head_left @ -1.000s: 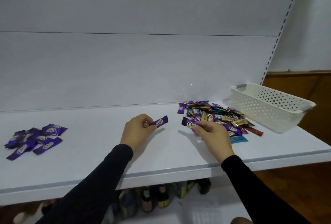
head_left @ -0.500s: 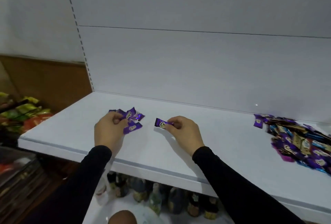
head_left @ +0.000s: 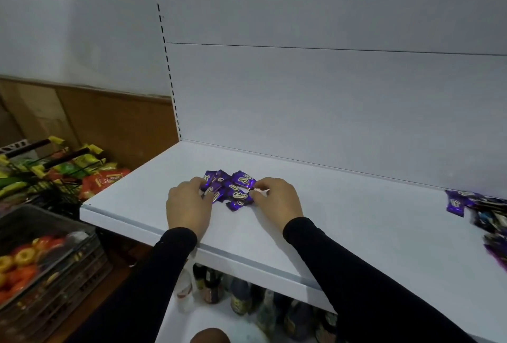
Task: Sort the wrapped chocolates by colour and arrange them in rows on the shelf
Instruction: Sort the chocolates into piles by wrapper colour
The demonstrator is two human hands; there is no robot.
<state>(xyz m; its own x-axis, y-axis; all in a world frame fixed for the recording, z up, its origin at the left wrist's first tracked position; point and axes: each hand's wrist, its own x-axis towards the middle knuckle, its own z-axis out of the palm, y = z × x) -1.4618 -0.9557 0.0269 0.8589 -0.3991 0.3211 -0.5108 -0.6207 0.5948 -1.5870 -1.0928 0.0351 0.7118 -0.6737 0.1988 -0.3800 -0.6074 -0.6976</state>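
While curled, both hands' fingers touch the purple chocolates.

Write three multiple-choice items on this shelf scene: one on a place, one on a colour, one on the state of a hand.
1. Where does the small sorted pile of chocolates lie?
A. Near the left end of the shelf
B. On the floor
C. In a wire basket

2. What colour are the wrappers in that pile?
A. Gold
B. Purple
C. Red

3. What is the right hand doing?
A. Resting flat on the shelf edge
B. Hanging at the person's side
C. Pinching a wrapper at the pile's right edge

Answers:
1 A: the pile sits on the white shelf close to its left end, between the left hand and the right hand.
2 B: every wrapper in the pile shows purple.
3 C: its fingertips close on a wrapper end at the pile's right side.
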